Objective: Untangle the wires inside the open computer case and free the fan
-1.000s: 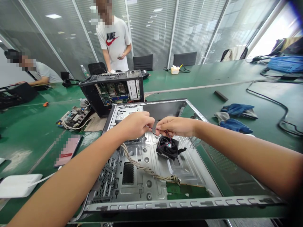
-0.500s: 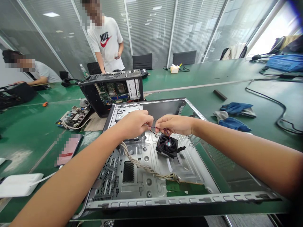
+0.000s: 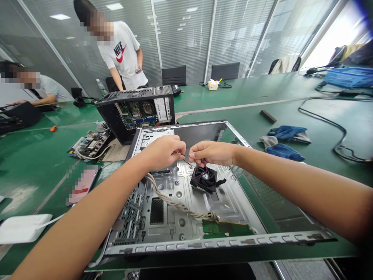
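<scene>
An empty silver computer case [image 3: 186,245] lies open on the green table. Above its middle, my left hand [image 3: 163,152] and my right hand [image 3: 212,152] are both closed in a pinch on a thin fan wire [image 3: 186,156] stretched between them. A small black cooling fan [image 3: 204,179] hangs or rests just under my right hand, on the case floor. A braided beige cable bundle [image 3: 175,203] runs from under my left hand to a green circuit board [image 3: 225,228] at the case's front.
A black computer case [image 3: 136,111] with its board exposed stands behind. Loose circuit boards [image 3: 90,142] lie to its left. Blue gloves [image 3: 287,133] and black cables [image 3: 340,134] lie at the right. A white box [image 3: 23,227] sits at the left. Two people are at the far side.
My hands have stayed together on the wire, with the fan shifting slightly left. The standing person in the white shirt has moved left and bent forward.
</scene>
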Tool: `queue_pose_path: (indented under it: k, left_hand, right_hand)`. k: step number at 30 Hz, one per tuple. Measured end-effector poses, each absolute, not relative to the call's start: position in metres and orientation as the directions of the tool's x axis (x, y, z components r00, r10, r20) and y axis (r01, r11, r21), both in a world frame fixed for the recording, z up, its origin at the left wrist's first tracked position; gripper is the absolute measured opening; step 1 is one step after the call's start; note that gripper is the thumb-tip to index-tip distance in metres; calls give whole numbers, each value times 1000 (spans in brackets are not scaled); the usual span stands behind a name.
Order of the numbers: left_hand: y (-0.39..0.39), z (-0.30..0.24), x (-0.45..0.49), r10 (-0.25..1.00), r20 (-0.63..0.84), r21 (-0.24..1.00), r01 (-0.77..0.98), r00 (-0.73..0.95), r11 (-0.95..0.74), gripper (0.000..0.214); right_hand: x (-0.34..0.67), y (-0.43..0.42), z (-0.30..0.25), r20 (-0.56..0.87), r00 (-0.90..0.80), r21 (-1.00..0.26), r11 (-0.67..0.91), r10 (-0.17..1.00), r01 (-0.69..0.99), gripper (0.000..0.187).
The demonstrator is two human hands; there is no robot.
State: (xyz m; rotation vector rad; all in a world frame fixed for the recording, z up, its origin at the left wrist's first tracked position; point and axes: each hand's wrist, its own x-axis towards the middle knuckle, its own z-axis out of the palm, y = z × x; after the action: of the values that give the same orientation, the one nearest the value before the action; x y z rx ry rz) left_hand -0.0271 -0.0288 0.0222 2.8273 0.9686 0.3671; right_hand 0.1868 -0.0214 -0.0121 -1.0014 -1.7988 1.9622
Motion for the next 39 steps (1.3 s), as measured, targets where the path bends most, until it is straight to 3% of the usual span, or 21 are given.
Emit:
queue_pose_path:
  k: [17, 24, 33, 39]
  left_hand:
    - [-29, 20, -25, 633, 229, 134, 620, 740, -773, 10]
    - [-34, 23, -21, 618, 147, 63, 616, 772, -785, 11]
    - [-34, 23, -21, 652, 125, 185, 629, 748, -756, 7]
    - [-32, 21, -22, 666, 116, 189, 642, 737, -743, 8]
  right_hand:
    - [185, -21, -12, -275, -645, -954, -121, 713, 273, 14]
    - [186, -22, -11, -277, -656, -948, -89, 702, 306, 12]
    - [184, -24, -9, -259, -642, -944, -48, 722, 327, 12]
    - [183, -22, -11, -245, -643, -943, -26, 725, 331, 13]
